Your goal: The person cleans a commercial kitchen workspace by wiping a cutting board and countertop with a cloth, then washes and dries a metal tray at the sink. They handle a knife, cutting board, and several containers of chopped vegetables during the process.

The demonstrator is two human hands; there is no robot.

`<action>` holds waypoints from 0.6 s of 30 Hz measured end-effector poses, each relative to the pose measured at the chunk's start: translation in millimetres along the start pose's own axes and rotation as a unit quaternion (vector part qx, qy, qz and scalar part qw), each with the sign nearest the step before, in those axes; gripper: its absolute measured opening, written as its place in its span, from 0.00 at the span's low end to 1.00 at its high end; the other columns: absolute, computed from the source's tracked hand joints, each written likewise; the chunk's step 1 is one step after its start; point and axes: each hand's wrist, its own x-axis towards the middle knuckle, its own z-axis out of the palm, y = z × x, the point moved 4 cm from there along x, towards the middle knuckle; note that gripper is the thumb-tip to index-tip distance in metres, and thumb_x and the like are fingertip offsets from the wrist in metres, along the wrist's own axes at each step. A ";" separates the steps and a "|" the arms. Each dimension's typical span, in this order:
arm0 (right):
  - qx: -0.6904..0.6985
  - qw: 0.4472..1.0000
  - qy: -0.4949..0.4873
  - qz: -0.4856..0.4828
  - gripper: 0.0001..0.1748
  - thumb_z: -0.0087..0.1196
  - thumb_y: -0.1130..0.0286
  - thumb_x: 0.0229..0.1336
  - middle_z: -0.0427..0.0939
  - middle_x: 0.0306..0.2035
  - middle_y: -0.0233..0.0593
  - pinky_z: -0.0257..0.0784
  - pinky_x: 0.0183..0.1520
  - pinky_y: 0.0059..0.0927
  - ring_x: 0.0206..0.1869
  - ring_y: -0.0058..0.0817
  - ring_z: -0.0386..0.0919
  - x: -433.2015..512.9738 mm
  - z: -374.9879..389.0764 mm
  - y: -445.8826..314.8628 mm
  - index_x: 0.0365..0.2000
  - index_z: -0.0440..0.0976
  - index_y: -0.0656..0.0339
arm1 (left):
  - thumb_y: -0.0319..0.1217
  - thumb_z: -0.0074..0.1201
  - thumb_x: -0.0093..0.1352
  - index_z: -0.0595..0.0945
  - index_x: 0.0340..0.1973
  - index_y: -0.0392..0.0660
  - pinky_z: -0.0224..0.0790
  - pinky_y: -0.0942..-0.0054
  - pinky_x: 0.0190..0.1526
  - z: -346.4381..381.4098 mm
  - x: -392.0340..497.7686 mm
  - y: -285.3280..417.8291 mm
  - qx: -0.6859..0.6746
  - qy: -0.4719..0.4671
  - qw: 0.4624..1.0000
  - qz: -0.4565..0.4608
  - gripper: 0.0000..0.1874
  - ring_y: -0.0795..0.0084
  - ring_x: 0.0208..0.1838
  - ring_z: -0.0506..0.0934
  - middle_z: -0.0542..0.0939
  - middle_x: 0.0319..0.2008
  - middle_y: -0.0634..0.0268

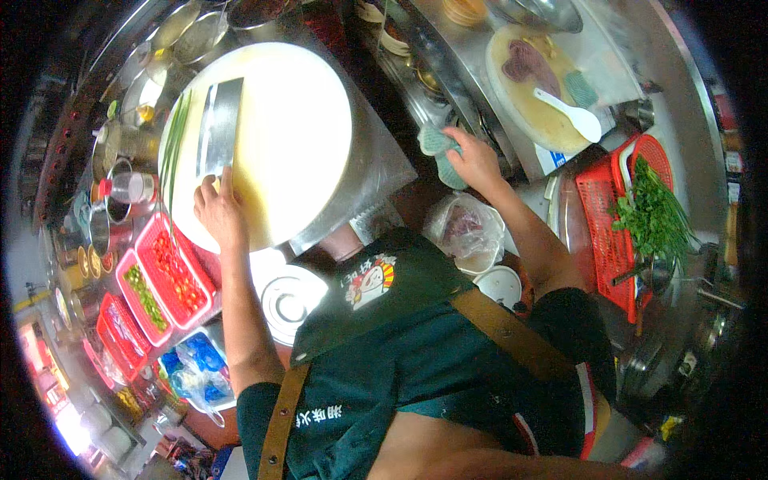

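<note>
A cleaver (221,129) lies flat on a large round white cutting board (294,132), its blade pointing away from me. My left hand (221,207) has its fingers around the near end, so most of the handle is hidden. Along the board's left side run several long green scallion stalks (175,138), whose lower ends hang over the rim. Off to the right of the board, my right hand (477,162) grips a folded green cloth (447,153) above the gap between the counters.
Pink baskets hold chopped red peppers (177,270) and chopped green peppers (144,297) at left. A second board (510,78) carries dark red meat (531,69) and a white spoon (567,114). Herbs (651,210) fill a red basket (600,204). A bagged bucket (468,231) stands below my right arm.
</note>
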 end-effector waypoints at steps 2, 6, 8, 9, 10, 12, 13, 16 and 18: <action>0.000 0.997 0.042 -0.057 0.23 0.52 0.65 0.51 0.77 0.37 0.49 0.71 0.41 0.47 0.39 0.49 0.76 47.0 3.4 -7.3 0.51 0.69 0.46 | 0.29 0.52 0.59 0.73 0.56 0.51 0.52 0.50 0.60 -3.2 -8.2 12.8 0.033 0.027 0.999 0.010 0.26 0.52 0.62 0.62 0.66 0.59 0.52; 0.057 0.984 0.075 -0.155 0.22 0.51 0.66 0.53 0.75 0.35 0.44 0.72 0.40 0.44 0.37 0.45 0.76 172.1 23.3 -41.0 0.51 0.71 0.42 | 0.26 0.46 0.61 0.71 0.58 0.46 0.48 0.48 0.64 4.1 -19.8 45.3 0.009 -0.002 0.997 0.073 0.26 0.48 0.63 0.61 0.64 0.61 0.52; 0.043 0.985 0.048 -0.162 0.21 0.50 0.64 0.56 0.74 0.39 0.43 0.71 0.42 0.44 0.41 0.43 0.75 237.6 47.7 -71.8 0.52 0.71 0.39 | 0.25 0.45 0.61 0.71 0.57 0.46 0.48 0.48 0.64 5.8 -17.3 46.4 -0.028 0.001 0.999 0.044 0.26 0.48 0.63 0.61 0.65 0.61 0.53; -0.013 0.984 0.048 -0.173 0.21 0.50 0.62 0.56 0.74 0.41 0.43 0.71 0.44 0.45 0.43 0.44 0.75 263.1 60.1 -87.0 0.52 0.71 0.37 | 0.24 0.44 0.61 0.71 0.57 0.46 0.48 0.48 0.64 4.6 -17.6 46.8 -0.048 0.020 0.998 0.042 0.26 0.49 0.63 0.62 0.65 0.61 0.53; -0.066 0.983 0.025 -0.170 0.22 0.48 0.63 0.57 0.74 0.44 0.42 0.71 0.46 0.45 0.45 0.43 0.75 283.0 75.9 -100.5 0.53 0.70 0.34 | 0.23 0.44 0.62 0.73 0.55 0.46 0.49 0.49 0.64 4.6 -17.3 47.2 -0.040 0.019 0.998 0.049 0.24 0.49 0.63 0.62 0.66 0.60 0.54; -0.124 0.975 -0.071 -0.169 0.23 0.43 0.65 0.60 0.73 0.47 0.40 0.72 0.48 0.44 0.48 0.41 0.74 303.9 110.4 -115.0 0.54 0.69 0.29 | 0.24 0.44 0.63 0.74 0.54 0.46 0.49 0.49 0.64 5.3 -17.2 45.3 -0.040 -0.001 0.998 0.041 0.23 0.50 0.63 0.63 0.67 0.60 0.54; -0.156 0.963 -0.127 -0.180 0.24 0.41 0.66 0.60 0.73 0.48 0.40 0.71 0.49 0.44 0.48 0.41 0.74 304.7 126.3 -116.0 0.55 0.68 0.28 | 0.24 0.44 0.63 0.74 0.54 0.46 0.49 0.50 0.64 4.6 -17.3 45.7 -0.045 0.002 0.998 0.051 0.22 0.50 0.62 0.63 0.67 0.59 0.54; -0.137 0.963 -0.077 -0.218 0.21 0.43 0.66 0.58 0.73 0.46 0.41 0.73 0.47 0.42 0.46 0.40 0.75 280.2 136.9 -101.5 0.52 0.71 0.35 | 0.23 0.46 0.62 0.75 0.53 0.48 0.51 0.52 0.63 4.7 -17.2 45.0 -0.055 0.006 0.998 0.040 0.22 0.50 0.61 0.64 0.69 0.58 0.54; -0.144 0.960 -0.100 -0.217 0.19 0.45 0.65 0.57 0.73 0.43 0.43 0.73 0.45 0.43 0.43 0.40 0.76 245.8 132.7 -82.7 0.50 0.72 0.40 | 0.23 0.47 0.62 0.77 0.51 0.49 0.52 0.52 0.62 5.8 -17.6 44.5 -0.046 -0.003 0.998 0.036 0.21 0.51 0.60 0.65 0.70 0.57 0.55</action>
